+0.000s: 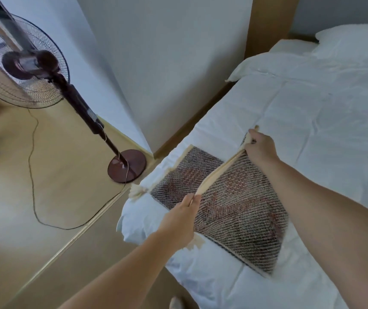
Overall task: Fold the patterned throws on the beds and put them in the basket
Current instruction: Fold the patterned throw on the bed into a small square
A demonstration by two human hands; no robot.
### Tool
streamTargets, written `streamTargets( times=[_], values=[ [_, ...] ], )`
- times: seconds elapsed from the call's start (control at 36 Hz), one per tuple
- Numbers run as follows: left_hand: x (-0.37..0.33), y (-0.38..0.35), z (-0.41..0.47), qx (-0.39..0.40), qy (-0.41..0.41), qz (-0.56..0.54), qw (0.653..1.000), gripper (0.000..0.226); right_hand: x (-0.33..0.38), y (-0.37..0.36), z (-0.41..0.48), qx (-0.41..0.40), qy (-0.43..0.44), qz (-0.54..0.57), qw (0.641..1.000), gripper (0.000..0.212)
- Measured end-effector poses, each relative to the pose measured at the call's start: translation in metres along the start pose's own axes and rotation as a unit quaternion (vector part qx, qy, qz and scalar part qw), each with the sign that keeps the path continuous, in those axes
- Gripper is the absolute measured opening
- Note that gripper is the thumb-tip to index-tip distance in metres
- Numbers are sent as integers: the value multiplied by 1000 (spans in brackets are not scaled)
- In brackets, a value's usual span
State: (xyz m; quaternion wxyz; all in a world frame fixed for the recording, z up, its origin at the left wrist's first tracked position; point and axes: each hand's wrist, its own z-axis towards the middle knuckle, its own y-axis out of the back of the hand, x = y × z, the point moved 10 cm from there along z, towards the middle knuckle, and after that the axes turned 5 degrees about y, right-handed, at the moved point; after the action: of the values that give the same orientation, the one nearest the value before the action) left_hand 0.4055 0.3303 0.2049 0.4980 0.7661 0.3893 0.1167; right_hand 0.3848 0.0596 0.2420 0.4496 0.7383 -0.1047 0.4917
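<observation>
A patterned throw [241, 210], woven in dark, cream and red with cream fringe, lies partly folded on the foot corner of a bed [312, 134] with white bedding. My left hand [178, 219] pinches the near end of its raised cream edge. My right hand [260, 147] grips the far end of that same edge, and the edge is stretched taut between the two hands above the rest of the throw. No basket is in view.
A dark red pedestal fan [29, 63] stands on the wooden floor left of the bed, its base [126, 165] close to the bed corner and its cord trailing across the floor. A white pillow [354, 41] and wooden headboard lie at the far end. Someone's feet show at the left edge.
</observation>
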Motion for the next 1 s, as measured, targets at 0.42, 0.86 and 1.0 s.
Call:
streamTargets(
  times=[0.42, 0.86, 1.0],
  values=[
    [113, -14, 115, 49, -2, -18, 999, 89, -4, -134, 92, 12, -37, -20, 999, 54],
    [227, -52, 238, 118, -15, -30, 992, 85, -50, -281, 174, 24, -83, -19, 996, 54],
    [241, -73, 263, 139, -16, -44, 989, 87, -70, -313, 189, 28, -84, -48, 995, 55]
  ],
)
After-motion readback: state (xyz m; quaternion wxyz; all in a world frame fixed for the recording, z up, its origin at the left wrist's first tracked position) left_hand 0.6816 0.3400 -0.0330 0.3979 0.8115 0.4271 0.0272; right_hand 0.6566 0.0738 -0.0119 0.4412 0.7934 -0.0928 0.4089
